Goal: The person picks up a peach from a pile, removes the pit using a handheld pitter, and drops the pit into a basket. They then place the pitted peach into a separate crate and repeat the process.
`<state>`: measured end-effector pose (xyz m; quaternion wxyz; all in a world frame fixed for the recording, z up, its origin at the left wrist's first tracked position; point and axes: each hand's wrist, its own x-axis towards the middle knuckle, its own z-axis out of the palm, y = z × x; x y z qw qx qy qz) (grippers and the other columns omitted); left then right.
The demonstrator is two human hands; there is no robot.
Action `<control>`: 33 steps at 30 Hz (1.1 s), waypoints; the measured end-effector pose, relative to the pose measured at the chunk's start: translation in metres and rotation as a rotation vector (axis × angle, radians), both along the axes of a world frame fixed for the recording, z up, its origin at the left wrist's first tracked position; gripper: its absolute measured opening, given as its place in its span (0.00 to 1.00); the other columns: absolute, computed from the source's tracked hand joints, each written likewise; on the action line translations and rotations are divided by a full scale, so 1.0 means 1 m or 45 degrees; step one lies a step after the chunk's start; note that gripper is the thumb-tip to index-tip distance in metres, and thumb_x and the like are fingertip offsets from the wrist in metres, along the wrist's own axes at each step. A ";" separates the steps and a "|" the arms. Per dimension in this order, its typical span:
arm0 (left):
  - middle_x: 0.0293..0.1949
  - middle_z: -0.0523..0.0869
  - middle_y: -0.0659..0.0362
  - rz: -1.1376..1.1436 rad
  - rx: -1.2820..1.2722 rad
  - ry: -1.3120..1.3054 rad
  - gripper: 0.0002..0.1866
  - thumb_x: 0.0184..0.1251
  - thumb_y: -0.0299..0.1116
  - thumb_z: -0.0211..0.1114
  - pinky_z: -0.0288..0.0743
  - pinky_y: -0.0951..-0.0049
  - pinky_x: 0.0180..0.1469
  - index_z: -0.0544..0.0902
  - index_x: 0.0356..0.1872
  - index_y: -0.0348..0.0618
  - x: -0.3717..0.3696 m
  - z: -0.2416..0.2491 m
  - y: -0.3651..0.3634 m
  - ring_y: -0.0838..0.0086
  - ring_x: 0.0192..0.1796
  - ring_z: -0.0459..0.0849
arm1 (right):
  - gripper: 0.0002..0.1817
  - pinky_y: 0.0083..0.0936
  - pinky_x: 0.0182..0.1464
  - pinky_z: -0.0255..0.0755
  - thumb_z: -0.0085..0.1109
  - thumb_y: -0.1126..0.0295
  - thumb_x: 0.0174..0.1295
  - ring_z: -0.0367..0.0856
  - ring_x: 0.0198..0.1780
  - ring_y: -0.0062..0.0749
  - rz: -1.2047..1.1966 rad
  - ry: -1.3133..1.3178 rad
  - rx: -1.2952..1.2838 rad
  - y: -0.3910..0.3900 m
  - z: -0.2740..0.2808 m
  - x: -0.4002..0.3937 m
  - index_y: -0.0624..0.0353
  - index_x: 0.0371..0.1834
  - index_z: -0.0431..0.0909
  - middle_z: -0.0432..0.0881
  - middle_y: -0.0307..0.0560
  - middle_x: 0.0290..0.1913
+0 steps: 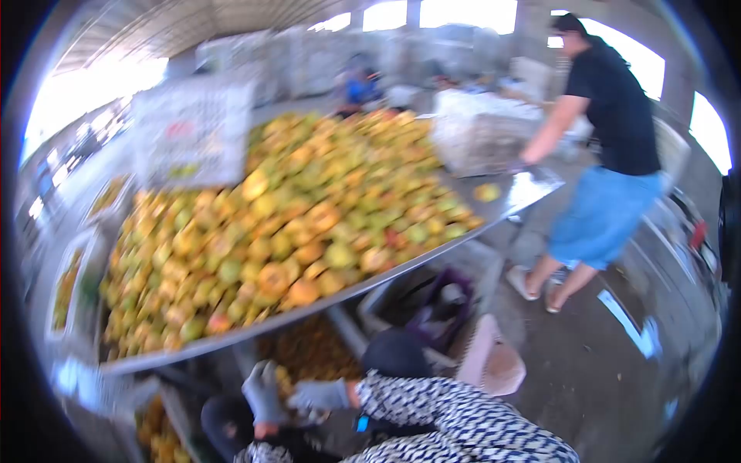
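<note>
Both my hands wear grey gloves and are low in the view, below the front edge of a table (309,307) heaped with yellow-orange fruit (262,231). My left hand (265,392) is raised with its fingers upward; blur hides whether it holds anything. My right hand (319,395) reaches in from the right, close beside the left, its fingers blurred near a small yellowish thing (284,381) between the hands. Patterned sleeves (455,413) cover my arms. Beneath the table edge lies a mass of brownish-orange pieces (312,347).
A person in a black shirt (617,116) stands at the right by a white crate (486,131). Another white crate (191,131) rests on the heap's left. A pink container (494,359) is right of my hands. Fruit crates (73,285) line the left side.
</note>
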<state>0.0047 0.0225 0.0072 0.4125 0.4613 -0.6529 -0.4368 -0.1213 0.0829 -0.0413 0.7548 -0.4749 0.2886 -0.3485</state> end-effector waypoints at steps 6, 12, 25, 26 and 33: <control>0.21 0.80 0.61 -0.377 0.301 0.305 0.16 0.65 0.43 0.60 0.68 0.80 0.20 0.79 0.32 0.36 0.004 0.017 0.016 0.80 0.19 0.75 | 0.13 0.22 0.15 0.65 0.53 0.61 0.56 0.72 0.14 0.24 -0.241 0.602 -0.161 0.005 0.029 0.000 0.61 0.32 0.75 0.75 0.37 0.18; 0.26 0.84 0.46 -0.671 -0.378 -0.363 0.11 0.58 0.35 0.59 0.77 0.65 0.34 0.83 0.33 0.37 0.011 -0.004 -0.013 0.61 0.28 0.84 | 0.11 0.17 0.12 0.61 0.51 0.60 0.60 0.65 0.12 0.17 -0.002 0.656 0.431 0.026 0.074 -0.005 0.54 0.27 0.73 0.68 0.32 0.16; 0.37 0.84 0.54 -0.650 0.116 0.045 0.18 0.64 0.44 0.58 0.73 0.75 0.45 0.81 0.41 0.38 0.021 0.026 -0.008 0.74 0.39 0.80 | 0.09 0.14 0.14 0.52 0.47 0.68 0.67 0.56 0.10 0.14 0.140 -0.431 1.011 0.017 0.090 -0.008 0.53 0.28 0.65 0.59 0.29 0.14; 0.37 0.83 0.56 -0.542 0.182 0.262 0.19 0.64 0.45 0.58 0.73 0.75 0.46 0.81 0.42 0.37 0.017 0.022 -0.008 0.76 0.40 0.79 | 0.08 0.14 0.14 0.52 0.48 0.68 0.66 0.57 0.10 0.15 0.076 -0.286 0.904 0.014 0.097 -0.003 0.53 0.28 0.65 0.59 0.30 0.14; 0.36 0.81 0.60 -0.601 0.384 0.756 0.25 0.64 0.52 0.57 0.73 0.78 0.44 0.78 0.45 0.37 0.014 0.022 -0.009 0.79 0.40 0.78 | 0.10 0.17 0.14 0.54 0.52 0.63 0.64 0.57 0.10 0.16 0.046 -0.232 0.745 0.012 0.093 -0.015 0.59 0.37 0.69 0.61 0.31 0.14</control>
